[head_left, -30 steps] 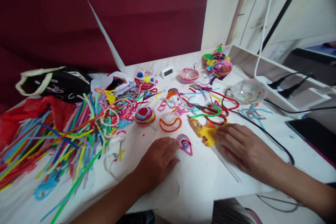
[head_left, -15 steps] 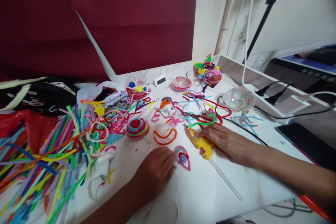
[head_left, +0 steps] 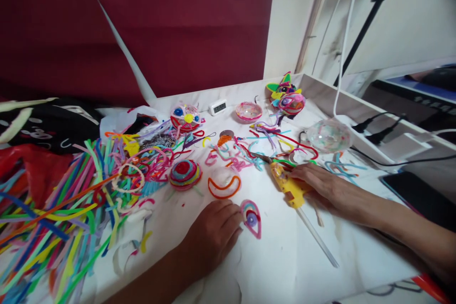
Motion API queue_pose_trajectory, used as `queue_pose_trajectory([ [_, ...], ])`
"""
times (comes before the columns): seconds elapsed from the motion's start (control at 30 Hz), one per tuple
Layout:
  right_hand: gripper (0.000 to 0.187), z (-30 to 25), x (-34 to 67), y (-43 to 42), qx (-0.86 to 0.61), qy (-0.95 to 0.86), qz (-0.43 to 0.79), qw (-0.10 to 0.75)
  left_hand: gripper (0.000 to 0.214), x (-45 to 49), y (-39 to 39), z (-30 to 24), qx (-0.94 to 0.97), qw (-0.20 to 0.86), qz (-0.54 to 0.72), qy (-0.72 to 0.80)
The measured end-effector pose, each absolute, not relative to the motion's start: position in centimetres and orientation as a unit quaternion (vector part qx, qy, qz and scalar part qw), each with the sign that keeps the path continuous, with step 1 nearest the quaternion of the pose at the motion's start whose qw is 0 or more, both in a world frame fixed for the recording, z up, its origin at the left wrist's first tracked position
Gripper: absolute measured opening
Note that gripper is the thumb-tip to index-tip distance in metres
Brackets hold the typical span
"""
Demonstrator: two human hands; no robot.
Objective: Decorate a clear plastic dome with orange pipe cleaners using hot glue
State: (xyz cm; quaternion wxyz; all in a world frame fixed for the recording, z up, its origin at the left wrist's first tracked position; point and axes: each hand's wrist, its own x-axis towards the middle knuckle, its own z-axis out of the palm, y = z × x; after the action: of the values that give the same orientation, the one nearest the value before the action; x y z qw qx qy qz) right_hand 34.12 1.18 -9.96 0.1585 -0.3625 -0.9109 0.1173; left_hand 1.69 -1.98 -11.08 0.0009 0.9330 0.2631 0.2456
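Note:
My left hand (head_left: 213, 235) rests on the white table (head_left: 281, 266) with its fingers curled, the fingertips touching a pink teardrop-shaped pipe-cleaner piece (head_left: 251, 217) with a purple bead in it. My right hand (head_left: 322, 184) is wrapped round the handle of a yellow glue gun (head_left: 288, 186), which is lifted slightly, nozzle pointing away from me. A clear glue stick (head_left: 317, 238) trails from its back end. Just beyond lie an orange crescent on a clear dome (head_left: 224, 185) and a striped pipe-cleaner ball (head_left: 185, 173).
A big heap of coloured pipe cleaners (head_left: 64, 209) covers the left side, over a red bag (head_left: 32, 171). Finished ornaments (head_left: 288, 97), a clear glitter ball (head_left: 327, 135), a small clock (head_left: 218, 106), scissors (head_left: 270, 157) and black cables (head_left: 381, 123) lie at the back and right.
My right hand has closed round the glue gun and lifted it, shifting it to the right. My left hand stays by the teardrop piece.

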Motion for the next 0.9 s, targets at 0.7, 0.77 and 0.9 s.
queue_pose_trajectory([
  [0.7, 0.041, -10.5, 34.0, 2.6, -0.449, -0.866, 0.075, 0.206, 0.022, 3.6, -1.2, -11.9, 0.927, -0.023, 0.288, 0.240],
  [0.77, 0.044, -10.1, 34.0, 2.4, -0.453, -0.867, 0.068, 0.198, 0.023, 3.3, -1.2, -12.4, 0.914, -0.042, 0.326, 0.239],
  [0.9, 0.045, -9.0, 34.0, 1.8, -0.461, -0.860, 0.040, 0.213, 0.015, 3.0, -1.4, -13.2, 0.898, -0.050, 0.369, 0.234],
])
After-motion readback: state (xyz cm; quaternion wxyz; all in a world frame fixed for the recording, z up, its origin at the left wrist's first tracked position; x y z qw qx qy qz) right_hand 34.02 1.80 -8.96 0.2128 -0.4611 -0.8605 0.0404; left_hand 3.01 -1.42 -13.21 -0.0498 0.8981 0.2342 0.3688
